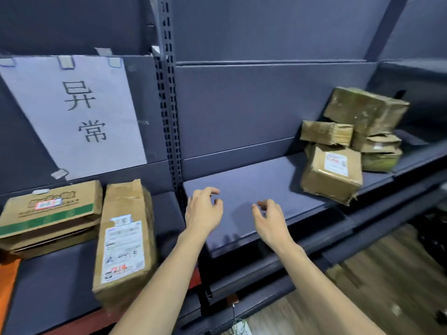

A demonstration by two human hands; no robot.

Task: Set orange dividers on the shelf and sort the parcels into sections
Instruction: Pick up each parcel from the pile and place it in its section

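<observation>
Both hands, left (204, 212) and right (271, 217), are held apart with loosely curled fingers, nothing gripped, above the shelf (254, 187). The parcels (348, 143) are heaped at its right end; light, crushable cardboard is judged, best taken by opposite sides

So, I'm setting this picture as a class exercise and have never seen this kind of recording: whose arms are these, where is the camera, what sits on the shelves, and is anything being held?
There is no machine here. A person wears one wide-angle camera on the head, looking down at their own bare arms. The left hand and right hand hover over the dark grey shelf board, fingers loosely curled, holding nothing. On its right end lies a pile of crumpled brown cardboard parcels. On the neighbouring shelf to the left stand an upright brown carton with a white label and a flat brown box with a green stripe. Behind them hangs a taped white paper sign. An orange piece shows at the far left edge.
</observation>
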